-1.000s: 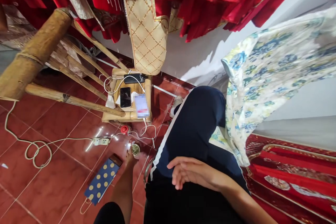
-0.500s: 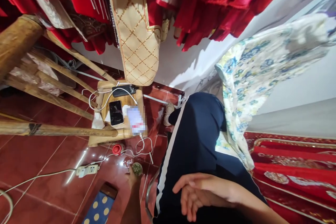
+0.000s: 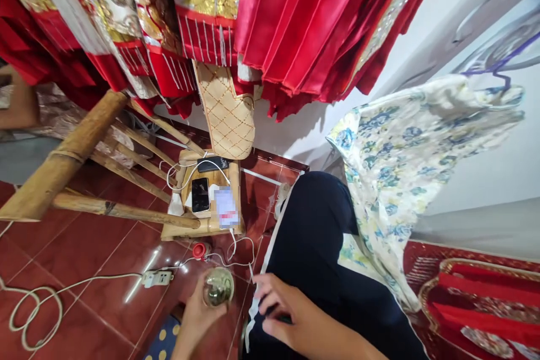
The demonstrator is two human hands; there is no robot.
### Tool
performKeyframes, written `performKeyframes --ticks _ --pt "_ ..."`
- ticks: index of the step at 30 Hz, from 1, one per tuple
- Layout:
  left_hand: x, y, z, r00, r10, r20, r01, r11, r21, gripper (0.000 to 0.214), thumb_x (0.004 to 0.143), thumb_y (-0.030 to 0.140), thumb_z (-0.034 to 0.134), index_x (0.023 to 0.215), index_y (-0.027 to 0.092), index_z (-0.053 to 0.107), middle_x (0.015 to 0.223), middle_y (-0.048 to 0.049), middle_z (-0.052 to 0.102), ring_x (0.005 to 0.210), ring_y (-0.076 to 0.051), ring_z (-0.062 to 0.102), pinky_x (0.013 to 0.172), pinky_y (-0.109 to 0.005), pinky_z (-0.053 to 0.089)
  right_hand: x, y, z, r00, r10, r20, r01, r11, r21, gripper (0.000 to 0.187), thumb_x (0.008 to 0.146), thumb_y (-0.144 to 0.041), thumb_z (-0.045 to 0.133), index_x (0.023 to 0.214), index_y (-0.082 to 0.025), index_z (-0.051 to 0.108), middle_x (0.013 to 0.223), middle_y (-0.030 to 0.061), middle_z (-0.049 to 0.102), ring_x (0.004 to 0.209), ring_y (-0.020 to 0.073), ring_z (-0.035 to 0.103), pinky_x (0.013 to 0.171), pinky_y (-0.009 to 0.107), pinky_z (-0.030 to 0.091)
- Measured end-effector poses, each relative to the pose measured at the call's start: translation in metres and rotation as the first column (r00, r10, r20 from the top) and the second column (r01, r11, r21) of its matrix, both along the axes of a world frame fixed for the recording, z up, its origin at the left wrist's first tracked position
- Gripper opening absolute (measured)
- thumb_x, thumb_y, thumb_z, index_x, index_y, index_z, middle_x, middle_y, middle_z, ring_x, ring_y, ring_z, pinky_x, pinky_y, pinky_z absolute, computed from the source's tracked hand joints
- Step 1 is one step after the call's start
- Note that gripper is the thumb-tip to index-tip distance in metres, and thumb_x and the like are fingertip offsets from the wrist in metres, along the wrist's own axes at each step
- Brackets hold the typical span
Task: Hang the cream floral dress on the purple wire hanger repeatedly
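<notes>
My left hand (image 3: 194,315) is wrapped round a small clear glass (image 3: 218,287) with something greenish inside, held up above the red tiled floor (image 3: 84,270). My right hand (image 3: 291,315) rests on my dark-trousered thigh (image 3: 320,247) with the fingers spread and curled slightly, nothing in them. The two hands are close together, the glass just left of the right fingertips.
A small wooden stool (image 3: 206,225) holds two phones (image 3: 200,194) and white cables. A power strip (image 3: 157,278), a red round thing (image 3: 199,249) and a coiled cord (image 3: 34,309) lie on the floor. A bamboo ladder (image 3: 63,163) leans left. Red drapes (image 3: 295,22) hang above; floral cloth (image 3: 400,169) hangs right.
My left hand has lifted the glass off the floor toward me, so it looks larger. My right hand slid left along the thigh toward the glass. The view tilted upward.
</notes>
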State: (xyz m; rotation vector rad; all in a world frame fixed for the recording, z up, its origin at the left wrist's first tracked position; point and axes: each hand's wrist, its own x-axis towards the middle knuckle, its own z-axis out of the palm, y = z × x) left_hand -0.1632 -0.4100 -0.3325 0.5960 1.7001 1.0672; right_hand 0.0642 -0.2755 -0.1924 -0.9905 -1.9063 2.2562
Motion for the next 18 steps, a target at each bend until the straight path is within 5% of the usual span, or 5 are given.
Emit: performKeyframes --ticks 5,8,11,14,18 --pt "-0.01 0.026 0.128 0.974 -0.109 -0.197 0.131 0.986 0.103 0.086 0.064 0.015 0.077 0.145 0.024 0.047 0.137 -0.0109 0.062 0.125 -0.031 0.06 0.111 -0.044 0.045 -0.038 0.013 -0.006 0.987 0.158 0.006 -0.146 0.895 0.422 0.124 0.062 -0.023 0.086 0.161 -0.025 0.013 0.165 0.0153 0.024 0.151 0.0327 0.027 0.124 0.048 0.026" --pt "-0.002 0.043 0.182 0.958 -0.134 -0.255 0.174 0.975 0.14 0.091 0.062 0.013 0.082 0.144 0.026 0.047 0.142 -0.0094 0.059 0.129 -0.032 0.058 0.112 -0.043 0.045 -0.065 0.024 0.0 0.981 0.161 -0.105 -0.09 0.865 0.494 0.127 0.057 -0.028 0.089 0.159 -0.021 0.013 0.157 0.0189 0.04 0.142 0.0334 0.043 0.118 0.048 0.037" --pt "-0.004 0.043 0.214 0.976 -0.085 -0.201 0.123 0.974 0.189 0.1 0.066 0.028 0.087 0.153 0.03 0.037 0.15 -0.0119 0.052 0.124 -0.033 0.061 0.098 -0.041 0.056 -0.082 0.031 0.017 0.97 0.071 -0.231 0.064 0.845 0.531 0.107 0.06 -0.03 0.086 0.15 -0.026 0.027 0.139 0.0134 0.06 0.122 0.0305 0.062 0.104 0.045 0.05" --pt "-0.025 0.023 0.241 0.97 0.119 -0.212 -0.06 0.963 0.264 0.103 0.068 0.044 0.085 0.156 0.033 0.032 0.156 -0.0146 0.045 0.11 -0.033 0.068 0.075 -0.037 0.063 -0.083 0.032 0.033 0.954 0.018 -0.3 0.158 0.82 0.551 0.099 0.057 -0.031 0.086 0.143 -0.03 0.037 0.133 0.0084 0.063 0.117 0.0294 0.064 0.1 0.043 0.052" --pt "-0.058 -0.011 0.268 0.665 0.614 -0.424 -0.426 0.779 0.46 0.066 0.083 0.051 0.071 0.143 0.034 0.051 0.15 -0.0032 0.054 0.116 -0.035 0.065 0.094 -0.053 0.059 -0.07 0.031 0.038 0.938 0.176 -0.298 0.013 0.842 0.539 0.101 0.05 -0.029 0.089 0.139 -0.033 0.041 0.13 0.0039 0.065 0.113 0.0279 0.066 0.097 0.039 0.053"
